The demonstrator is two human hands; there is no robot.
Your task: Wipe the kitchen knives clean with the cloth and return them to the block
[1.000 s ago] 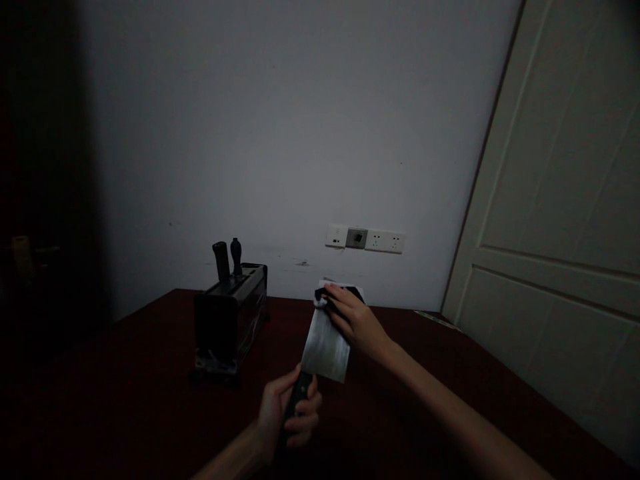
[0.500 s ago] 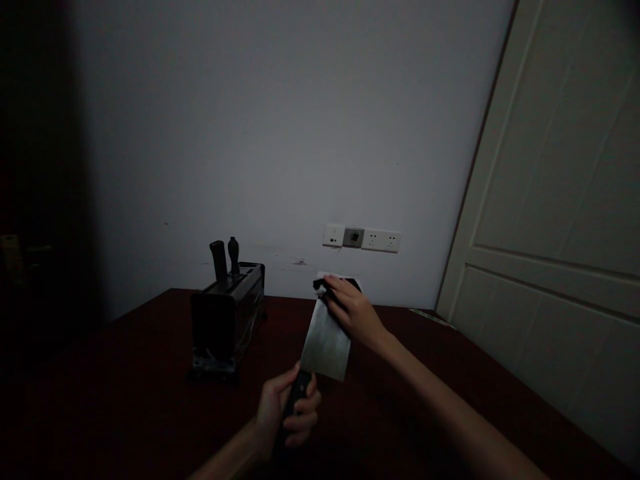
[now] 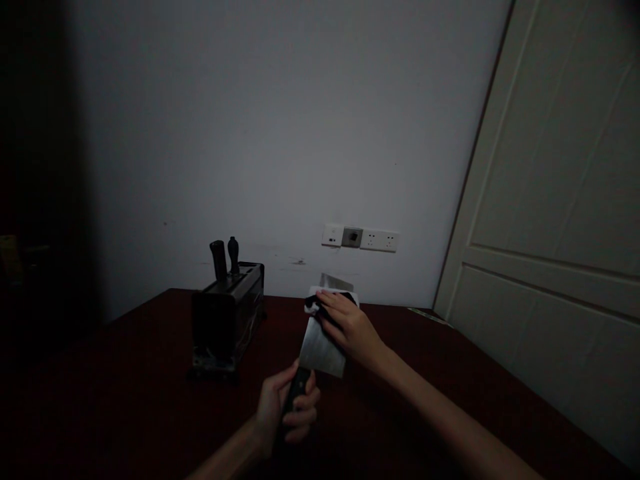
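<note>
My left hand is wrapped round the black handle of a cleaver, whose broad metal blade points up and away from me. Across the upper part of that blade, my right hand presses a black and white cloth, fingers stretched over it. The blade's far end shows beyond the cloth; the part under the cloth and fingers is hidden. To the left stands a dark knife block with two black handles sticking up from its top.
The dark red table reaches back to a pale wall. Sockets and a switch sit on the wall behind my hands. A white panelled door rises at the right. A thin flat strip lies near the table's far right corner. The light is dim.
My right hand has slid the cloth down the blade towards the handle, uncovering the blade's far end. My left hand keeps its grip on the handle, almost unmoved.
</note>
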